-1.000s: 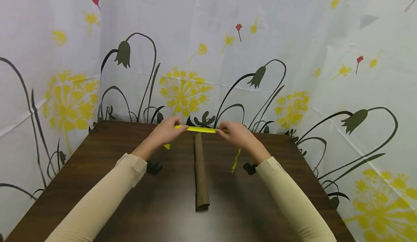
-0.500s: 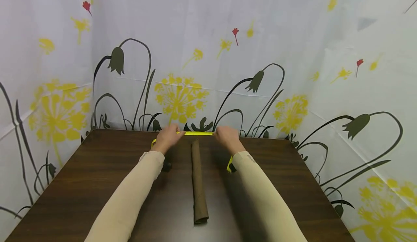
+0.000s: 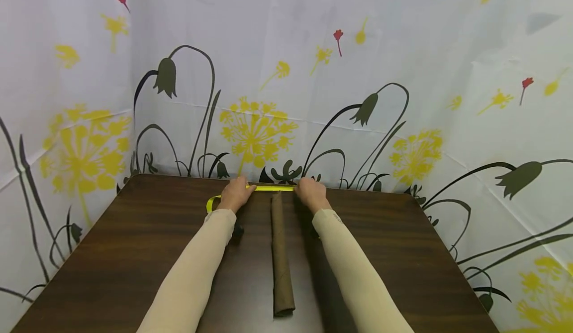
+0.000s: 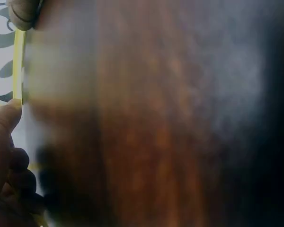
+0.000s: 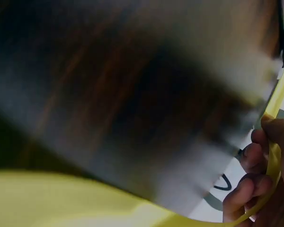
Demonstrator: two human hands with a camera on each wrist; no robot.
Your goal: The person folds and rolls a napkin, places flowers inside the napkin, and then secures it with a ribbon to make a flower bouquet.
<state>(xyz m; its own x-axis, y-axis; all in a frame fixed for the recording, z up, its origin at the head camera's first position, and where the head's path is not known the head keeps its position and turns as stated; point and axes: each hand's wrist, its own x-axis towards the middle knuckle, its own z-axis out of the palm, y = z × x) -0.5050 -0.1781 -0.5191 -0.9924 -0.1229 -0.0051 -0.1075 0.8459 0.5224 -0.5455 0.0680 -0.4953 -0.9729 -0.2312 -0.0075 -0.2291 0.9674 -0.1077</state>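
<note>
A yellow ribbon (image 3: pixel 270 188) is stretched between my two hands near the table's far edge, just beyond the end of a rolled brown cloth (image 3: pixel 282 253). With thumb and fingers my left hand (image 3: pixel 236 193) pinches it, and a loop of its tail curls out on the left. My right hand (image 3: pixel 312 193) pinches the other side; in the right wrist view the ribbon (image 5: pixel 280 92) runs through the fingers and its tail sweeps close to the camera. The cloth's far end (image 4: pixel 23 13) shows beside the ribbon in the left wrist view. Whether ribbon and cloth touch, I cannot tell.
The dark wooden table (image 3: pixel 134 253) extends on both sides of the cloth. Behind its far edge hangs a white curtain (image 3: pixel 268 34) printed with flowers. Each wrist carries a small black device (image 3: pixel 237 232), mostly hidden under the sleeves.
Both hands have come down toward the table's far edge with the taut ribbon and moved slightly closer together. The head view has shifted a little. The cloth lies still on the table.
</note>
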